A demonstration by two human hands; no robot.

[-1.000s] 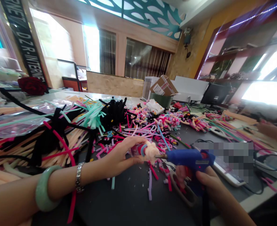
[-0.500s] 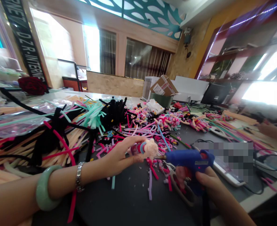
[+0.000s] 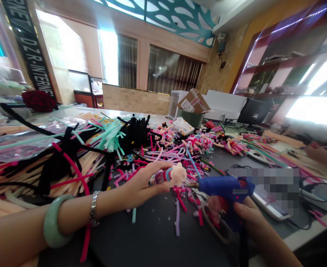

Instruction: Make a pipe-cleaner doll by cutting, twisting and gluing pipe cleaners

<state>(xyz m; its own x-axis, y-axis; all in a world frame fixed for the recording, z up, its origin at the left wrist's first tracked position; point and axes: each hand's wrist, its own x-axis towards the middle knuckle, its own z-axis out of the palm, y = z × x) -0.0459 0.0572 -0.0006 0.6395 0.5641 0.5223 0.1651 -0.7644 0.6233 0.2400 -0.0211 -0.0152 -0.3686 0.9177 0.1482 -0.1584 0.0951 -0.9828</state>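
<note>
My left hand pinches a small pipe-cleaner doll with a fluffy peach head and a pink and blue body, held just above the dark table. My right hand grips the handle of a blue hot glue gun. Its metal nozzle points left and sits just below and right of the doll's head, a small gap apart. A green bangle and a silver bracelet are on my left wrist.
Heaps of pipe cleaners in black, pink, peach and mint cover the table's left and middle, with cut bits under the doll. Scissors lie below the gun. A phone, glasses and another person's hand are at right.
My left hand has lifted the doll slightly up and away from the glue gun's nozzle. The gun has shifted a little right.
</note>
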